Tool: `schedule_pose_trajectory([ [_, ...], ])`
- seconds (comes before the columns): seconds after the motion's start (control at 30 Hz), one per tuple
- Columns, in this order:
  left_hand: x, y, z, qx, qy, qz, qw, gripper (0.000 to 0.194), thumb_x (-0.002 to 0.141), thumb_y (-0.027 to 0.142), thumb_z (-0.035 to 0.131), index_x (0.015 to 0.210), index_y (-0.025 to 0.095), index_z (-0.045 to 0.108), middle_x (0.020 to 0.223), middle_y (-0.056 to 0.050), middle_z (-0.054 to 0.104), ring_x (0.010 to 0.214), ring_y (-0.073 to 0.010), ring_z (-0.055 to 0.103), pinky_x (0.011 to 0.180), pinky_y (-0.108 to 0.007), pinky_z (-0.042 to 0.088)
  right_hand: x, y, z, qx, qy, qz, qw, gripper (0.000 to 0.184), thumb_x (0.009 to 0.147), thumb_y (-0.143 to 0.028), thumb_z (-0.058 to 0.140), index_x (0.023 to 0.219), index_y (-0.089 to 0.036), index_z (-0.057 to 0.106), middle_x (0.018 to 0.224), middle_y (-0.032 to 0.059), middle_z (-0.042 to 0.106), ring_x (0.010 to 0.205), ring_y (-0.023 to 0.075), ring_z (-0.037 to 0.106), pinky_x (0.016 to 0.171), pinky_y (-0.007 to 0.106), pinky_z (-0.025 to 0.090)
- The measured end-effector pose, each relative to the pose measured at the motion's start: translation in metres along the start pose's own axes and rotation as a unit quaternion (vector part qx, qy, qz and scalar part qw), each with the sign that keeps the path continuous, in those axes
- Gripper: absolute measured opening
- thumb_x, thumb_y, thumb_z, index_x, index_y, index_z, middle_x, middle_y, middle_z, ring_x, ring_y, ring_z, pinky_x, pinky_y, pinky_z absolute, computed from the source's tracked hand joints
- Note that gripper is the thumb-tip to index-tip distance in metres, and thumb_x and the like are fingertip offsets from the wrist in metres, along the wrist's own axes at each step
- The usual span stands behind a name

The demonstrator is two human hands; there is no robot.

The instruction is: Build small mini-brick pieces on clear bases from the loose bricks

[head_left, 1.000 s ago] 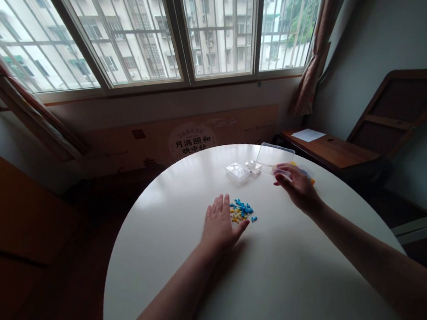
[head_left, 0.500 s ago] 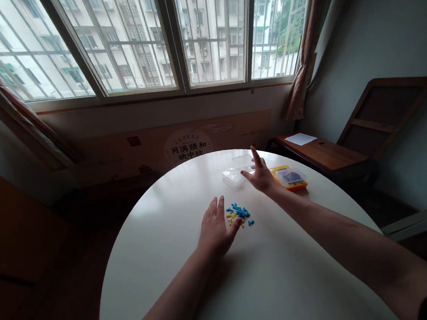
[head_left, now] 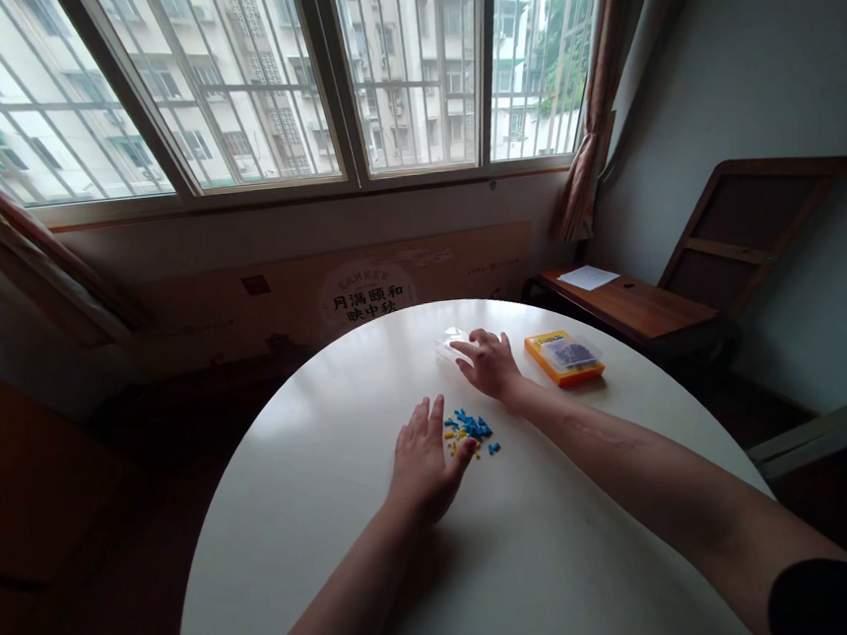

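Note:
My right hand (head_left: pixel 488 363) reaches over the right side of a clear plastic box (head_left: pixel 447 348), fingers apart and slightly bent. The hand hides part of the box, so I cannot tell how firmly it touches it. Beside a small pile of blue pieces (head_left: pixel 473 424) and yellow pieces (head_left: pixel 450 436), my left hand (head_left: pixel 425 461) is open, its fingers stretched forward and its thumb out at the pile's near edge. A couple of blue bits (head_left: pixel 494 448) lie slightly apart from the pile. Neither hand shows a piece in its grasp.
An orange-yellow case (head_left: pixel 565 359) with a clear container of dark pieces (head_left: pixel 571 351) on it stands right of my right hand. All this rests on a round white table (head_left: pixel 320 485). A wooden bench (head_left: pixel 637 304) with a white paper (head_left: pixel 589 277) is beyond its right edge.
My right hand has moved left and down onto the clear box, and its fingers have bent. The clear lid spread behind it no longer shows. My left hand has barely moved.

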State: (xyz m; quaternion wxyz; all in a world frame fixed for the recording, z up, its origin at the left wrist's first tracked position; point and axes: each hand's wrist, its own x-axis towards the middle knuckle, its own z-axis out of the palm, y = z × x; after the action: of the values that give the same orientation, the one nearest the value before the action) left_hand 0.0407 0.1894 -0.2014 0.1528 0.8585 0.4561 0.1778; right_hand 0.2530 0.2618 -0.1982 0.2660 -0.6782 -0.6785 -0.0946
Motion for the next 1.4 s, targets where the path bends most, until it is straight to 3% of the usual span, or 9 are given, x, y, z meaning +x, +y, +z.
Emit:
schedule_pose_trajectory([
  [0.17, 0.001, -0.003, 0.002, -0.011, 0.007, 0.006, 1.0, 0.075, 0.095, 0.059, 0.037, 0.155, 0.015, 0.027, 0.16, -0.018, 0.027, 0.148, -0.032, 0.024, 0.118, -0.055, 0.023, 0.002, -0.002, 0.0, -0.024, -0.015, -0.007, 1.0, 0.04, 0.095, -0.036, 0.05, 0.133, -0.028, 0.06, 0.124, 0.0137, 0.054, 0.114, 0.0291, 0.049, 0.107, 0.052, 0.027],
  [0.3, 0.002, -0.007, 0.005, -0.01, 0.021, 0.012, 1.0, 0.075, 0.095, 0.06, 0.038, 0.155, 0.015, 0.028, 0.158, -0.019, 0.029, 0.147, -0.0329, 0.026, 0.117, -0.056, 0.025, 0.004, -0.006, -0.004, -0.028, -0.022, -0.008, 0.999, 0.04, 0.096, -0.041, 0.049, 0.131, -0.028, 0.061, 0.129, 0.0141, 0.053, 0.119, 0.0316, 0.048, 0.109, 0.059, 0.022],
  [0.47, 0.003, -0.01, 0.007, -0.012, 0.039, 0.022, 0.999, 0.074, 0.095, 0.059, 0.041, 0.154, 0.015, 0.03, 0.157, -0.019, 0.031, 0.146, -0.0331, 0.029, 0.117, -0.055, 0.027, -0.001, 0.0, -0.031, -0.004, -0.036, -0.032, 0.999, 0.053, 0.095, -0.04, 0.051, 0.147, -0.03, 0.045, 0.157, 0.0131, 0.03, 0.137, 0.0343, 0.035, 0.11, 0.058, 0.026],
  [0.57, 0.003, -0.009, 0.005, -0.016, 0.032, 0.014, 0.999, 0.075, 0.095, 0.059, 0.04, 0.154, 0.015, 0.03, 0.158, -0.019, 0.03, 0.146, -0.0335, 0.028, 0.117, -0.056, 0.026, -0.003, 0.03, -0.061, 0.018, -0.055, -0.026, 0.998, 0.059, 0.092, -0.031, 0.051, 0.15, -0.029, 0.038, 0.16, 0.0113, 0.025, 0.143, 0.0303, 0.03, 0.113, 0.054, 0.027],
  [0.63, 0.003, -0.007, 0.004, -0.017, 0.021, 0.004, 1.0, 0.075, 0.095, 0.059, 0.038, 0.154, 0.014, 0.028, 0.159, -0.019, 0.029, 0.147, -0.0333, 0.026, 0.118, -0.056, 0.025, -0.006, 0.061, -0.083, 0.03, -0.092, -0.008, 0.995, 0.055, 0.086, -0.026, 0.057, 0.141, -0.028, 0.052, 0.155, 0.0096, 0.035, 0.145, 0.0296, 0.028, 0.114, 0.052, 0.027],
  [0.73, 0.003, -0.006, 0.002, -0.019, 0.012, -0.002, 1.0, 0.074, 0.097, 0.058, 0.035, 0.155, 0.013, 0.027, 0.16, -0.018, 0.026, 0.149, -0.0322, 0.023, 0.119, -0.055, 0.024, -0.015, 0.112, -0.112, 0.046, -0.16, 0.038, 0.985, 0.065, 0.073, -0.015, 0.061, 0.138, -0.022, 0.056, 0.15, 0.0137, 0.042, 0.139, 0.0302, 0.039, 0.113, 0.046, 0.034],
  [0.93, 0.003, -0.006, 0.0, -0.045, 0.044, 0.019, 0.998, 0.072, 0.097, 0.058, 0.035, 0.153, 0.014, 0.03, 0.159, -0.018, 0.028, 0.148, -0.0319, 0.023, 0.118, -0.056, 0.025, -0.036, 0.157, -0.134, 0.081, -0.243, 0.072, 0.964, 0.083, 0.061, -0.007, 0.065, 0.142, -0.021, 0.053, 0.136, 0.0128, 0.056, 0.122, 0.028, 0.056, 0.101, 0.037, 0.046],
  [1.17, -0.003, -0.001, -0.008, -0.063, 0.099, 0.052, 0.992, 0.068, 0.097, 0.053, 0.04, 0.151, 0.014, 0.032, 0.156, -0.018, 0.034, 0.147, -0.0314, 0.028, 0.118, -0.055, 0.029, -0.043, 0.126, -0.137, 0.125, -0.191, 0.052, 0.972, 0.066, 0.068, -0.026, 0.074, 0.131, -0.018, 0.059, 0.129, 0.0123, 0.059, 0.116, 0.0272, 0.057, 0.1, 0.037, 0.045],
  [1.4, -0.014, 0.017, -0.022, -0.096, 0.161, 0.147, 0.971, 0.072, 0.09, 0.044, 0.058, 0.151, 0.017, 0.029, 0.15, -0.017, 0.042, 0.139, -0.0309, 0.039, 0.114, -0.048, 0.038, -0.079, 0.014, -0.143, 0.237, -0.141, -0.051, 0.96, 0.073, 0.076, -0.033, 0.072, 0.142, -0.027, 0.042, 0.129, 0.0095, 0.056, 0.111, 0.0247, 0.057, 0.096, 0.04, 0.047],
])
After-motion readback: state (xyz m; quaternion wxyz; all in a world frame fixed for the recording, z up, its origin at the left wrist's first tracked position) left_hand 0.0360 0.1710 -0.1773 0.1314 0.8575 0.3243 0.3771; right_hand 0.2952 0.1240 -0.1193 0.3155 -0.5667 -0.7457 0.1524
